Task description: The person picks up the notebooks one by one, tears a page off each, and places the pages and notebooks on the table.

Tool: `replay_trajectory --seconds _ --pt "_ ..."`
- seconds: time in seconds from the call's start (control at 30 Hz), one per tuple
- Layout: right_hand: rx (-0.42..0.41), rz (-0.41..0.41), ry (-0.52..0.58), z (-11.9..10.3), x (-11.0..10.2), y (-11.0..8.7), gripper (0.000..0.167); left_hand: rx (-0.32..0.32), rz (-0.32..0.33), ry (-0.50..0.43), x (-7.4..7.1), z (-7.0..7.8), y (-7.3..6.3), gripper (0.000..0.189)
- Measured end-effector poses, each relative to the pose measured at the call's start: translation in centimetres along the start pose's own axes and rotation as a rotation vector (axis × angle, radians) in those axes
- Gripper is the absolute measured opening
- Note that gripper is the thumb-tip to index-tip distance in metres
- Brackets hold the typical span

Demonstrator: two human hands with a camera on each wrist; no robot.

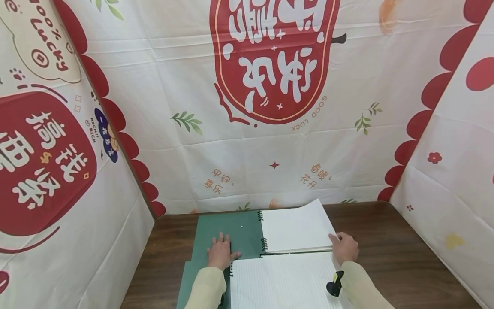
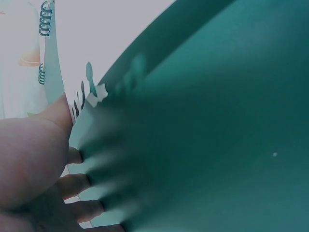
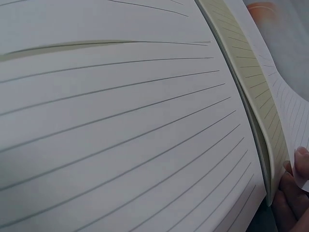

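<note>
Two spiral notebooks lie open, one behind the other. The far notebook (image 1: 297,227) has blank-looking white pages and a green cover (image 1: 231,225) folded out left. My left hand (image 1: 220,253) rests on that cover with fingers spread, and the left wrist view shows its fingers (image 2: 79,186) on the green surface. My right hand (image 1: 344,247) pinches the page edge at the far notebook's lower right corner. In the right wrist view, thumb and fingers hold a lined white page (image 3: 285,92), lifted from the sheets below. The near notebook (image 1: 281,279) shows lined pages.
The near notebook's green cover (image 1: 187,281) lies partly under my left sleeve (image 1: 207,285). A brown wooden table (image 1: 386,240) carries both notebooks. Printed white cloth (image 1: 247,150) hangs behind and on both sides. A black wrist device (image 1: 334,285) sits at my right cuff.
</note>
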State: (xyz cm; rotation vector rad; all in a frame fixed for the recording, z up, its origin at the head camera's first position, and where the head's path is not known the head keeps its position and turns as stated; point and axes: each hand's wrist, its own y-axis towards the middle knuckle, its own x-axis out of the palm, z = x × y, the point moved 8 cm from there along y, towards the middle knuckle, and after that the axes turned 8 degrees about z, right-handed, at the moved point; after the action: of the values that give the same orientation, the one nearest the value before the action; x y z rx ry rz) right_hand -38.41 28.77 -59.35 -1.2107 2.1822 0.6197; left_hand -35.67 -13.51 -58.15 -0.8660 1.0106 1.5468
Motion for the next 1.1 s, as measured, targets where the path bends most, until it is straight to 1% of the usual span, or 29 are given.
replay_trajectory --seconds 0.23,0.53,0.7,0.77,1.0,1.1 --pt "0.015 0.01 -0.006 0.03 -0.1 0.05 0.036 0.002 0.007 0.005 -0.1 0.05 -0.03 0.076" --pt "0.02 0.021 0.001 -0.07 -0.18 0.06 0.037 -0.004 0.005 0.007 0.37 -0.18 0.15 0.076" --pt "0.03 0.019 0.006 0.11 -0.13 0.08 0.037 -0.006 0.021 0.018 0.29 -0.11 0.12 0.076" --pt "0.038 0.02 0.011 0.19 -0.11 0.09 0.037 -0.004 0.03 0.023 0.3 -0.1 0.15 0.076" --pt "0.06 0.043 0.039 0.41 -0.04 0.25 0.035 -0.012 0.022 0.013 0.61 -0.27 0.25 0.077" --pt "0.068 0.048 0.045 0.6 0.09 0.31 0.035 -0.007 0.031 0.02 0.72 -0.34 0.3 0.077"
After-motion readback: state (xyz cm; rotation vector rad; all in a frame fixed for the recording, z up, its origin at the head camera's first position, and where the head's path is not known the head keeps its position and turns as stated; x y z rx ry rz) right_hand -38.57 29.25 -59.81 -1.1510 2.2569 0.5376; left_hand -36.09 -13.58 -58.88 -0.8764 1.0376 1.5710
